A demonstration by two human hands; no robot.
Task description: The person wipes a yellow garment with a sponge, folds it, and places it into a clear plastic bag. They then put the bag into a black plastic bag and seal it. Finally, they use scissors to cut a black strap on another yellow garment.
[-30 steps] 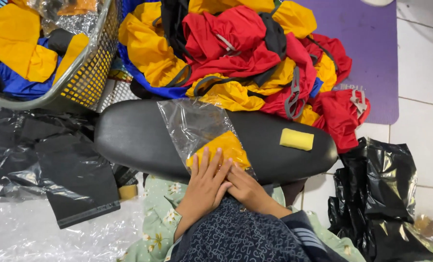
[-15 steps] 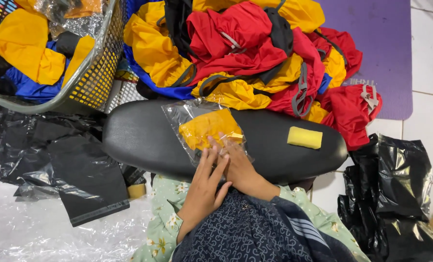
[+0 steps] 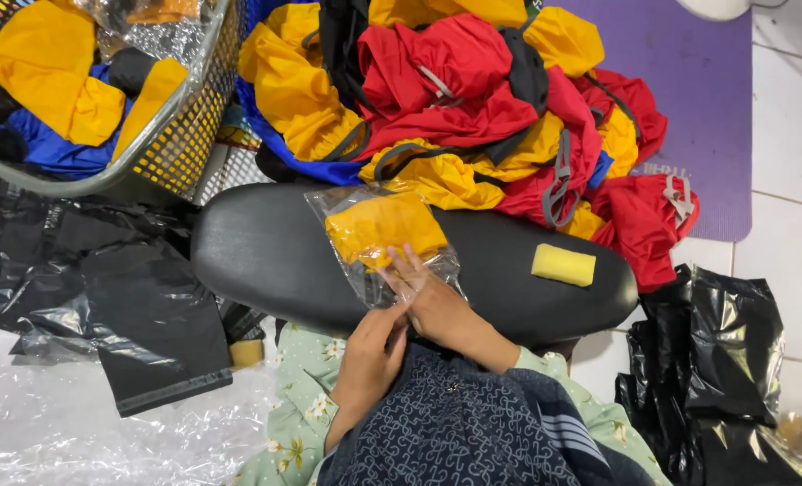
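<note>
A clear plastic bag (image 3: 365, 270) lies on a black padded cushion (image 3: 266, 261), with a folded yellow garment (image 3: 385, 227) pushed into its far end. My right hand (image 3: 437, 306) rests on the bag's near, open end, its fingers pinching the loose plastic. My left hand (image 3: 371, 358) comes up from below. Its fingertips meet the same near edge of the bag, right beside my right hand. A small yellow sponge (image 3: 563, 265) lies on the cushion to the right of both hands.
A heap of red, yellow and blue garments (image 3: 473, 108) lies behind the cushion. At top left a wire basket (image 3: 180, 135) holds more of them. Black plastic bags lie at left (image 3: 122, 297) and right (image 3: 725, 360). There is clear plastic sheet (image 3: 77, 432) at bottom left and a purple mat (image 3: 698, 81) at top right.
The yellow garment has gone deeper into the bag, away from me. My hands, which lay flat on it, have drawn back to the bag's near end.
</note>
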